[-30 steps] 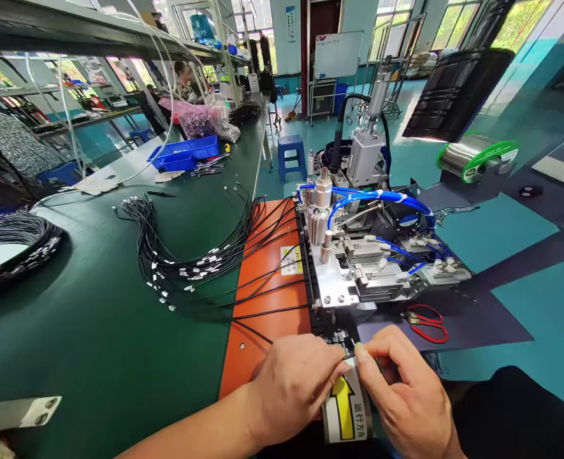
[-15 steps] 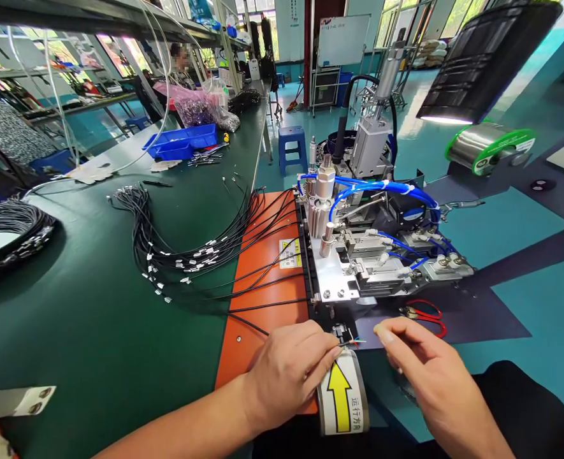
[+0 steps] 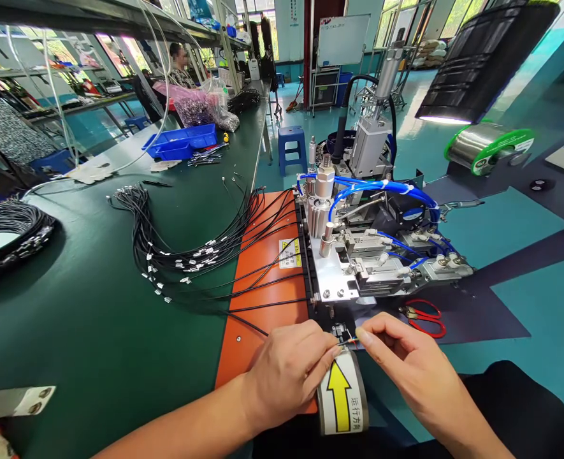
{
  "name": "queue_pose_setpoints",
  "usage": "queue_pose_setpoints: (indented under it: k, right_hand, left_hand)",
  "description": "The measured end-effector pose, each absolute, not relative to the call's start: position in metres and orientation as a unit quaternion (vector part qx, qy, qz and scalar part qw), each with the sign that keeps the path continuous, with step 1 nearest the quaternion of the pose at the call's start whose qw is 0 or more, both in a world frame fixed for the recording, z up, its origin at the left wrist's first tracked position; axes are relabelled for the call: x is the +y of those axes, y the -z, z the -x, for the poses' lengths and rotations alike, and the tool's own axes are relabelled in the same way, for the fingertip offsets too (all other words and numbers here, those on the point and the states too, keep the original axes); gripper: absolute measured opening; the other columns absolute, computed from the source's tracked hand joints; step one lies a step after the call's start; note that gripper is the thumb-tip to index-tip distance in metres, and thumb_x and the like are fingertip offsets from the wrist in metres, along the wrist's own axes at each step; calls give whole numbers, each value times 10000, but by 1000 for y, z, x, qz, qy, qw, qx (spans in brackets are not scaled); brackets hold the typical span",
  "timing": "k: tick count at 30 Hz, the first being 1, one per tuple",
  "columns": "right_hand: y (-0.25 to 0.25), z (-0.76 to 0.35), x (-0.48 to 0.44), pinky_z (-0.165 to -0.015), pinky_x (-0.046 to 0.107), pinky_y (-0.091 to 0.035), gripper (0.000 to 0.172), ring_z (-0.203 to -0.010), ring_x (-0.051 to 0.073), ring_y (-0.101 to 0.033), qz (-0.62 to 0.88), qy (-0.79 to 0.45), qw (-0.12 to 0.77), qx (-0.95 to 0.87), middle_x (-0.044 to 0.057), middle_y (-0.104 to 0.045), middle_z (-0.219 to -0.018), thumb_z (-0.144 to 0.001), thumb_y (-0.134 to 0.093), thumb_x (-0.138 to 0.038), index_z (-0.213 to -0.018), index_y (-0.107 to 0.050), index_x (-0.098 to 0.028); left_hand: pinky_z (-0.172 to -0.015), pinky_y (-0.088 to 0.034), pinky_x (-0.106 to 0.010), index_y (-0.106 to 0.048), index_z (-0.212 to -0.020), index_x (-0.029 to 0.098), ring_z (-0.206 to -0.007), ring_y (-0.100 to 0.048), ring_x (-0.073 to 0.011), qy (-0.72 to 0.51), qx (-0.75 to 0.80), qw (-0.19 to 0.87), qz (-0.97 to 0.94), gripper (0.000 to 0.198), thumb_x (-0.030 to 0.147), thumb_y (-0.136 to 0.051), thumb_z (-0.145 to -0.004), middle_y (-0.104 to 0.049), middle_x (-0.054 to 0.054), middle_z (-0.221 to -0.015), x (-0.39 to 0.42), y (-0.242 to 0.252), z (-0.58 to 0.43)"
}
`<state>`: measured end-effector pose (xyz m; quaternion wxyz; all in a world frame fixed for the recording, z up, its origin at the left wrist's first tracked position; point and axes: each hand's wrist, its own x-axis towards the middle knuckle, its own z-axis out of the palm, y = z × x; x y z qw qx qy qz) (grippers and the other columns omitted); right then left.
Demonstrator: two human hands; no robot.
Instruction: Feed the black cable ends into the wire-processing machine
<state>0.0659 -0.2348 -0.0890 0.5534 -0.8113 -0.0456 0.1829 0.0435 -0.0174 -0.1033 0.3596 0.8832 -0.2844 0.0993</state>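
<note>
A black cable (image 3: 247,323) runs across the orange plate (image 3: 243,363) into my left hand (image 3: 296,363). My left thumb and forefinger pinch it near its stripped end. Thin coloured wires (image 3: 351,340), red and blue among them, stick out to the right of those fingertips. At their tips, my right hand (image 3: 401,363) has thumb and forefinger pressed together on the wires. Just below the wires is a white label with a yellow arrow (image 3: 340,398). Directly behind them stands the machine's small dark fixture (image 3: 339,330).
A metal machine with blue air hoses (image 3: 387,187) stands ahead. Red-handled scissors (image 3: 425,312) lie right of it. Several black cables (image 3: 181,255) fan over the green table (image 3: 95,331). A solder spool (image 3: 489,148) and black lamp (image 3: 487,60) are at right. A person (image 3: 181,67) sits far back.
My right hand has moved left and slightly up, and its fingertips now meet the coloured wire ends. The left hand stays in place with the cable.
</note>
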Motion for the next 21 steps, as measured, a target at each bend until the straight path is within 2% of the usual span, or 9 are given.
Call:
queue_pose_setpoints:
  k: [10,15,21]
  right_hand:
    - [100,-68,-232,-730,255,-420,373,-798,164,-511,782,-201,589,-29,-9,-596,-827,-958,-570,-575,-844,-648,-229]
    - [110,-68,-227,-685,239,-396,377,-745,143,-449,758,-198,621,6,-26,-532,-778,-952,-591,-560,-810,-624,-212]
    - [120,-70,-222,-669,251,-406,390,-737,153,-442,738,-194,646,22,-17,-533,-765,-935,-608,-564,-805,-630,-197]
  left_hand:
    - [-627,-429,-272,-677,-983,153,-699,-562,-152,-95,-274,361,-887,158,193,-526,-1006,-624,-39,-793,-17,106,-44]
    - [-688,-482,-271,-688,-1126,183,-796,-573,-169,-72,-250,374,-890,220,179,-505,-1003,-602,-70,-925,-13,104,-46]
    - [-708,-467,-280,-681,-1180,206,-847,-548,-182,-72,-243,387,-886,298,88,-496,-978,-591,-57,-904,-11,107,-47]
